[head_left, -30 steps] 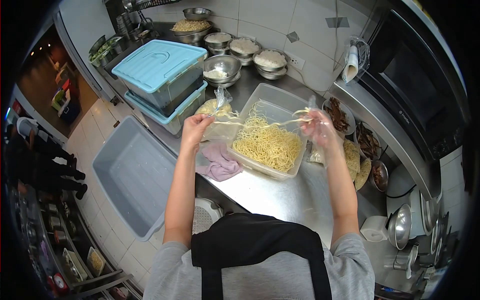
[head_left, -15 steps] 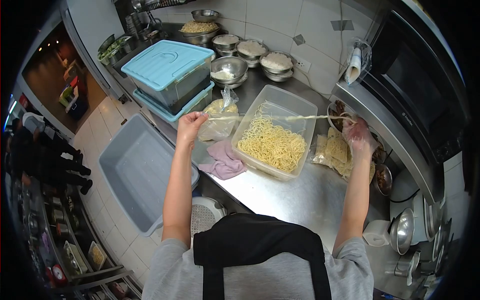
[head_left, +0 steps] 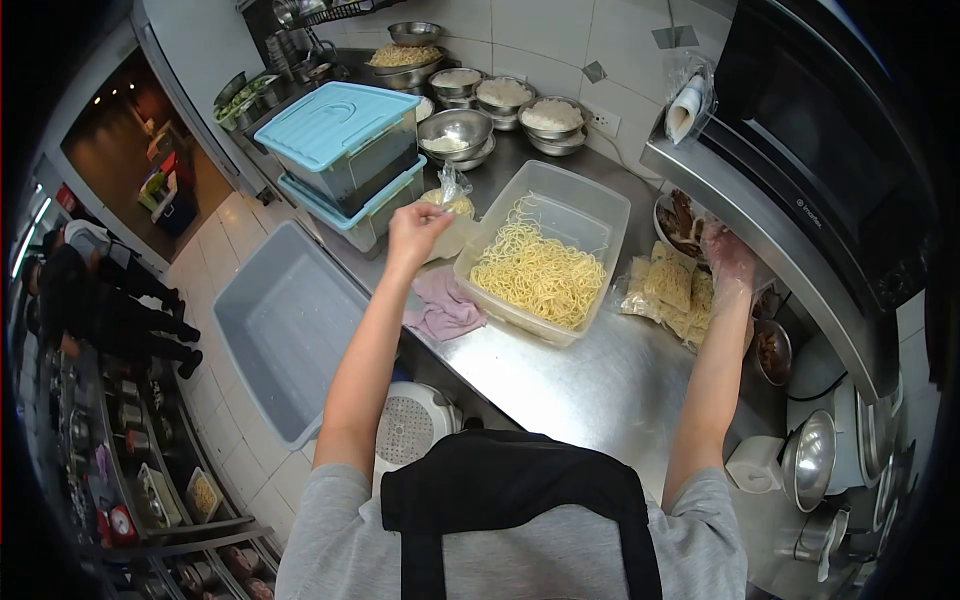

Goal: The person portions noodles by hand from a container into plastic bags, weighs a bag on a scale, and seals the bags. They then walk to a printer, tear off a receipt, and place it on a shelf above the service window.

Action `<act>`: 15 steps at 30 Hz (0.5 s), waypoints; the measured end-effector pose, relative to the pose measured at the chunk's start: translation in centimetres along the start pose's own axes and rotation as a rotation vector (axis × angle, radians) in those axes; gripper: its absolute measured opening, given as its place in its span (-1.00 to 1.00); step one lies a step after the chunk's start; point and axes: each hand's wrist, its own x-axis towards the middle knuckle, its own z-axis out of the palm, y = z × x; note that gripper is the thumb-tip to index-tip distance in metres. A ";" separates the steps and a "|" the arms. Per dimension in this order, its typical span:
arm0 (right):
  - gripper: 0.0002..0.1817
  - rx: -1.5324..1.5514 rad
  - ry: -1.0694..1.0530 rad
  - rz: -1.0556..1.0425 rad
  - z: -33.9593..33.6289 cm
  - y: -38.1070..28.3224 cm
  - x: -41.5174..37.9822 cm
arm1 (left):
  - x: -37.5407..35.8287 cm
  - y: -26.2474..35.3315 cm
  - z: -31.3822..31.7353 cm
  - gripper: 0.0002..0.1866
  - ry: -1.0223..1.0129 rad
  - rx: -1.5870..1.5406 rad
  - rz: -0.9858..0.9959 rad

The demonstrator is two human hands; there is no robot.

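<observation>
My left hand (head_left: 416, 238) is raised in front of a knotted clear bag of noodles (head_left: 452, 204). Its thumb and fingertips are pinched together; I cannot tell what, if anything, is between them. A clear plastic tub (head_left: 616, 225) of loose yellow noodles (head_left: 545, 285) sits between my arms. My right hand (head_left: 730, 262), in a thin clear plastic glove, reaches down at the right beside a bowl of dark brown pieces (head_left: 682, 225). Its fingers are largely hidden. Bagged noodles (head_left: 668, 278) lie just left of that wrist.
A mauve cloth (head_left: 447, 305) lies by the tub. Lidded blue boxes (head_left: 340, 130) and steel bowls of pale food (head_left: 553, 115) stand behind. A grey bin (head_left: 285, 320) is at left, a steel shelf with an oven (head_left: 800, 160) overhangs the right. People (head_left: 115, 290) stand far left.
A pale strand stretched between my hands is no longer visible there. My left hand has moved slightly right, and my right hand has shifted right toward the bowl. The view has shifted a little.
</observation>
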 end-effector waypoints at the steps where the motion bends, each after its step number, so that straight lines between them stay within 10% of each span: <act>1: -0.65 0.077 -0.034 0.075 0.7 0.6 -0.5 | -0.4 1.3 0.9 -0.79 0.004 0.005 -0.002; 6: -0.70 0.138 -0.174 0.261 0.7 2.3 -0.3 | -0.7 5.3 1.5 -0.80 -0.087 0.189 0.364; 15: -0.80 -0.277 -0.047 0.384 7.0 8.3 -3.4 | -12.7 3.5 -10.4 -0.79 0.284 0.116 0.031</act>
